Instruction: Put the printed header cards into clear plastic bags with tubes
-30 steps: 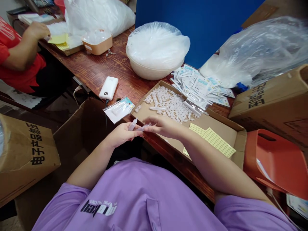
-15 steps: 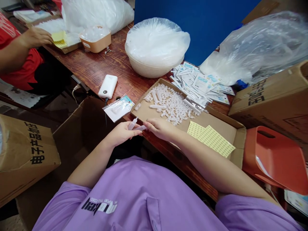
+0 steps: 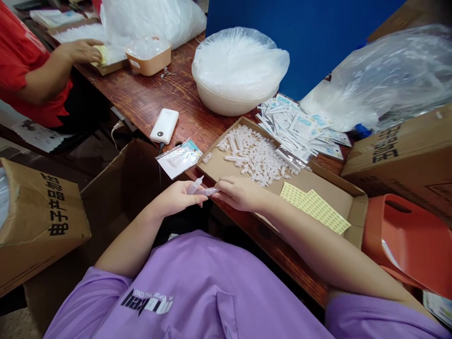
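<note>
My left hand (image 3: 178,197) is closed on two small translucent plastic tubes; one tube (image 3: 195,185) points up with its narrow tip, and the other tube (image 3: 206,192) lies across toward my right hand. With bent fingers, my right hand (image 3: 237,193) grips the tip end of that second tube; whether a small cap is between the fingertips is hidden. Just beyond, a shallow cardboard tray (image 3: 319,181) holds a heap of small whitish plastic pieces (image 3: 263,162), a few loose tubes (image 3: 236,141) and yellow sticker sheets (image 3: 314,207).
Left of the tray lie a clear packet with a card (image 3: 179,159) and a white power bank (image 3: 164,125). Behind stand a plastic-filled basin (image 3: 226,99) and a pile of packets (image 3: 303,125). An orange bin (image 3: 406,240) and cartons (image 3: 399,160) flank the right. A co-worker's hand (image 3: 83,51) is far left.
My right hand's fingers have curled further round the second tube's tip, and the tube lies flatter. The co-worker's hand has shifted over the yellow sheet. The whole view has moved slightly.
</note>
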A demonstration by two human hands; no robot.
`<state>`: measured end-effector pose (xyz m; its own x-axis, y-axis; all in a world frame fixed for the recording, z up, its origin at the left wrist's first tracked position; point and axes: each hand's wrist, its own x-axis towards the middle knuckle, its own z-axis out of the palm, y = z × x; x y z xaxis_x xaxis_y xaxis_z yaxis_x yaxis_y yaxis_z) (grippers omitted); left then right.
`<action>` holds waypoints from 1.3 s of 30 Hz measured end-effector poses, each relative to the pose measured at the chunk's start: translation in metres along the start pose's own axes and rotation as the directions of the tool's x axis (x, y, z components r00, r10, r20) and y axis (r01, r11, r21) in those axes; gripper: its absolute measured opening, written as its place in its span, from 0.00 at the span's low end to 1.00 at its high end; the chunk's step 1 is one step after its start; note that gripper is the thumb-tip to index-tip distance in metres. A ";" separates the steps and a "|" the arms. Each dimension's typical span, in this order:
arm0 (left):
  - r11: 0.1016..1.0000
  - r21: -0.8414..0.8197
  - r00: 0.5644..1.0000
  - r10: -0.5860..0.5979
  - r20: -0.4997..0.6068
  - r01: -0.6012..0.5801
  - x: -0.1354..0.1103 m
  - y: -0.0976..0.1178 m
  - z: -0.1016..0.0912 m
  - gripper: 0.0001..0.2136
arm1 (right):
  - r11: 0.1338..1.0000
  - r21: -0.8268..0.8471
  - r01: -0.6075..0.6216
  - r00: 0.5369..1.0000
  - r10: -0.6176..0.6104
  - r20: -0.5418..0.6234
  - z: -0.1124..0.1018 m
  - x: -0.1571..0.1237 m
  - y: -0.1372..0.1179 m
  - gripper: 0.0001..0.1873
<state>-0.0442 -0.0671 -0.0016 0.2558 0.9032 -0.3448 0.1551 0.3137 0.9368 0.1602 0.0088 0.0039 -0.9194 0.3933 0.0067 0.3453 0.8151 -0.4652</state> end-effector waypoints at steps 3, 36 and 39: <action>0.999 -0.031 0.996 -0.009 0.090 0.012 -0.001 0.003 -0.007 0.10 | 0.987 -0.076 0.144 0.990 -0.144 -0.002 -0.001 0.003 -0.002 0.20; 0.938 -0.255 0.826 -0.052 0.561 0.233 0.024 -0.021 0.011 0.20 | 0.869 0.469 -0.159 0.987 0.139 0.077 -0.025 -0.004 0.006 0.14; 0.962 -0.175 0.804 -0.067 0.591 0.209 0.025 -0.018 0.020 0.22 | 0.850 0.501 -0.161 0.986 0.117 0.117 -0.025 -0.015 0.001 0.14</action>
<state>-0.0218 -0.0559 -0.0284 0.7590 0.5318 -0.3756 0.0356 0.5422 0.8395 0.1791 0.0144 0.0253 -0.8882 0.4336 -0.1517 0.3469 0.4165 -0.8404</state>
